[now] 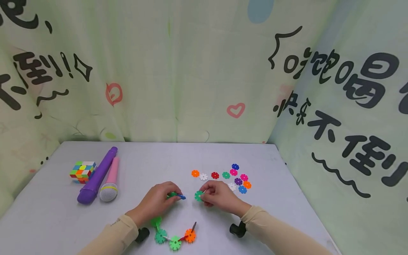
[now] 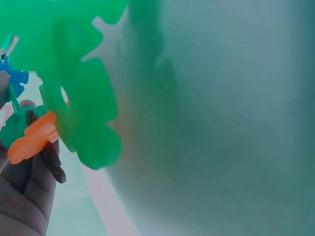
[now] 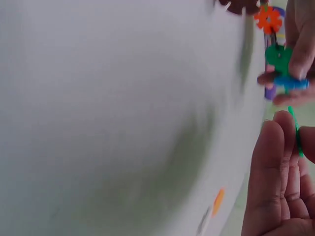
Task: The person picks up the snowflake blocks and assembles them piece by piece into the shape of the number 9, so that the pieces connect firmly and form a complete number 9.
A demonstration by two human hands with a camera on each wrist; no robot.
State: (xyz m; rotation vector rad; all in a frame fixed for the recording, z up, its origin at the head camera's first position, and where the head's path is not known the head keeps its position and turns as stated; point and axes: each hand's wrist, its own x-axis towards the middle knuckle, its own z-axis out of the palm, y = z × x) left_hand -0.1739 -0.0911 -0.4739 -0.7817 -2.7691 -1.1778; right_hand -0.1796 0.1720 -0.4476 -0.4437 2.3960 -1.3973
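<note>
My left hand (image 1: 157, 200) holds the end of a chain of interlocking plastic snowflake discs, with a green disc (image 3: 279, 58) in its fingers and a blue disc (image 1: 181, 197) sticking out toward the right. The rest of the chain hangs below the left wrist, including a light green disc (image 1: 175, 243) and an orange disc (image 1: 190, 235). Close to the left wrist camera, large green discs (image 2: 93, 108) partly block the view. Between thumb and fingers, my right hand (image 1: 223, 196) pinches a single green disc (image 1: 198, 196), a short gap from the blue one.
Loose discs in several colours, among them a red disc (image 1: 215, 175) and a purple disc (image 1: 238, 181), lie beyond the right hand. At the left of the white table (image 1: 153, 159) are a puzzle cube (image 1: 83, 171), a purple microphone (image 1: 97, 177) and a pink microphone (image 1: 111, 180).
</note>
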